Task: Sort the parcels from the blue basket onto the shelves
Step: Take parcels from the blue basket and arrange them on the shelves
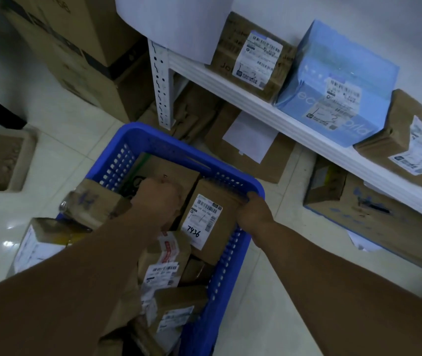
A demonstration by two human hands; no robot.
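Shelf (294,129) is sitting right of basket (168,145). Basket is holding parcels, with 7436 box (212,217) leaning against its right wall. Right hand (254,213) is gripping that box's right edge. Left hand (159,199) is curling at the box's left; can't tell what it's holding.

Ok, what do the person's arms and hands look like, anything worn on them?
The left forearm and right forearm are bare, with no sleeves in frame. The left hand and right hand wear no gloves, and no watch or band shows at either wrist. Rings cannot be judged in this dim view.
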